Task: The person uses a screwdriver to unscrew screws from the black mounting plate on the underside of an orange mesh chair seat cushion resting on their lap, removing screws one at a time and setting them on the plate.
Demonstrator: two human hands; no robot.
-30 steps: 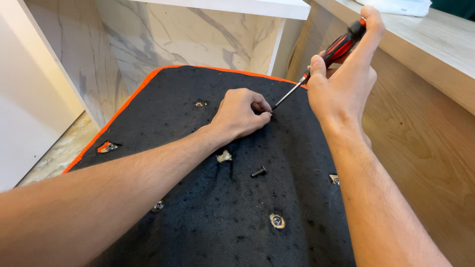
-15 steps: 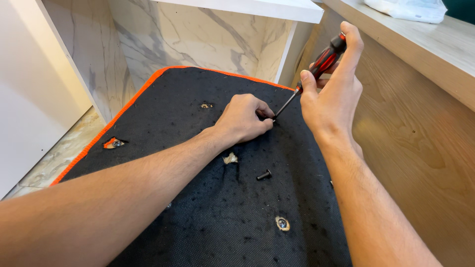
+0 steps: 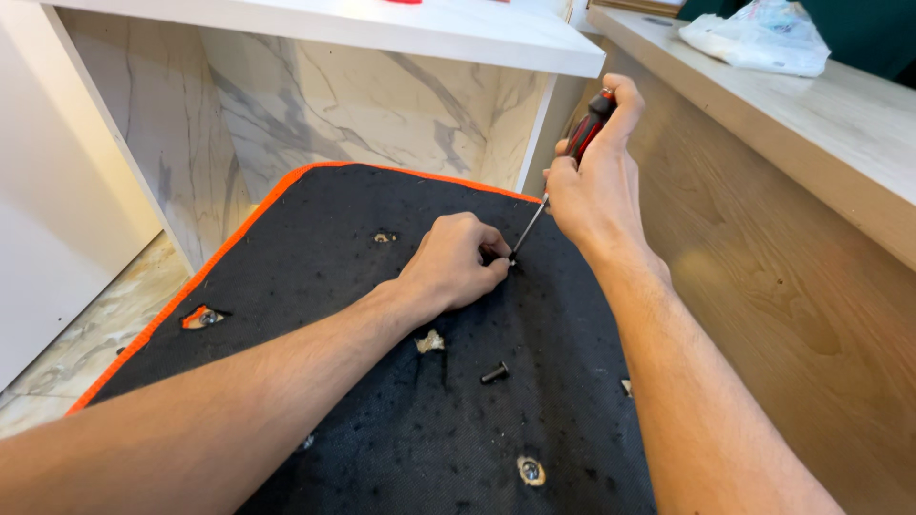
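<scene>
Screwdriver [image 3: 572,162], red and black handled, sits in my right hand [image 3: 593,181], slanting down and left so its thin metal tip meets the black fabric panel [image 3: 382,286] at the fingers of my left hand.

Going left to right: a white cabinet side [image 3: 57,191], then the panel's orange edging [image 3: 219,257] with a small torn hole [image 3: 202,317] showing metal. My left hand [image 3: 453,262] rests curled on the fabric, fingertips pinched around something small at the tip, which I cannot make out. Below it lies a frayed hole [image 3: 430,341], a loose dark bolt [image 3: 494,373], and a metal fitting [image 3: 530,469]. My right hand is wrapped tight around the handle. A wooden counter [image 3: 811,238] stands at right.

I judge the tip could slip off and jab my left fingertips, since they touch it. The loose bolt could roll away if the panel shifts.
</scene>
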